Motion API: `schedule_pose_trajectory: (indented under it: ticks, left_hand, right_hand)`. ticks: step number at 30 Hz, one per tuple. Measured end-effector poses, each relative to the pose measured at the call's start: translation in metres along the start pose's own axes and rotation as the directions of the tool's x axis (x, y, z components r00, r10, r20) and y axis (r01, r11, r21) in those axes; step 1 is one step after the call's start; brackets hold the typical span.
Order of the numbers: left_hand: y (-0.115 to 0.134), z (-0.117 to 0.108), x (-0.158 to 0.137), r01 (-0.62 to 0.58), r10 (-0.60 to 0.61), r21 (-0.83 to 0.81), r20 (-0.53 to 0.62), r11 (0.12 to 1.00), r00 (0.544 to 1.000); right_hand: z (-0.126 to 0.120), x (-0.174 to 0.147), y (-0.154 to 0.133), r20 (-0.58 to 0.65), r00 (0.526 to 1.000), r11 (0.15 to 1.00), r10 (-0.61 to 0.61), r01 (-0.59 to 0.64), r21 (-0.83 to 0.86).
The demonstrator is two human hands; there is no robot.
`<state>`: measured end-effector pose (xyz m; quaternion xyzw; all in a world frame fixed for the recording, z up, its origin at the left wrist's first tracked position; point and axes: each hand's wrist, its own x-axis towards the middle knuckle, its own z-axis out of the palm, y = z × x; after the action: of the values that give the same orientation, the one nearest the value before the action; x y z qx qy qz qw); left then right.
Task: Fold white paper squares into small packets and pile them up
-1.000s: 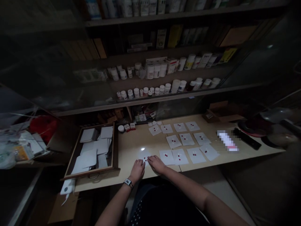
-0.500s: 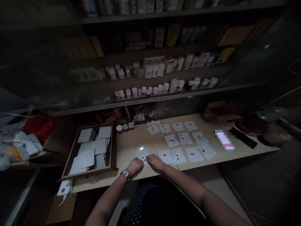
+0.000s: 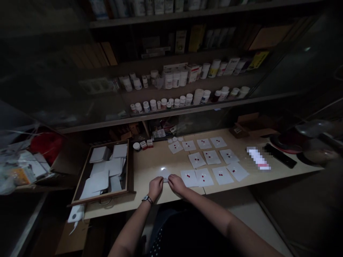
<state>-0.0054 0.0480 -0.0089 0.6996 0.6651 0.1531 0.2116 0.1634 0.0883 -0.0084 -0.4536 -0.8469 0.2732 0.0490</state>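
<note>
My left hand (image 3: 156, 188), with a watch on its wrist, is closed on the left side of a small white paper square (image 3: 164, 173). On the right side of the same paper, my right hand (image 3: 177, 184) pinches it. The paper's near edge is folded up between my fingers, and its pills are hidden. To the right lie several flat paper squares (image 3: 189, 182) in rows, each with red and white pills (image 3: 203, 179) on it.
At the left stands a wooden drawer (image 3: 130, 178) with stacks of white paper (image 3: 115, 167). A white jar (image 3: 136, 146) and small boxes (image 3: 146, 144) are at the back. A black phone (image 3: 281, 156) and an open carton (image 3: 248, 126) are on the right. Shelves of bottles (image 3: 175, 79) rise behind.
Both hands have closed on the paper and lifted its near edge into a fold. The red pills that showed on it are now covered.
</note>
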Motion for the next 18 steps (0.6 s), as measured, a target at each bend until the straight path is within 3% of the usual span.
schedule_pose_trajectory:
  ticks: [9,18]
  left_hand:
    - [0.000,0.008,0.006,0.131,-0.151,-0.167,-0.110,0.977,0.982]
    - [-0.003,0.005,0.013,0.121,-0.145,-0.156,-0.158,0.980,0.977]
  right_hand:
    - [0.005,0.011,0.002,-0.122,0.982,0.979,0.144,-0.123,0.162]
    - [0.008,0.025,0.002,-0.118,0.968,0.965,0.221,-0.199,0.170]
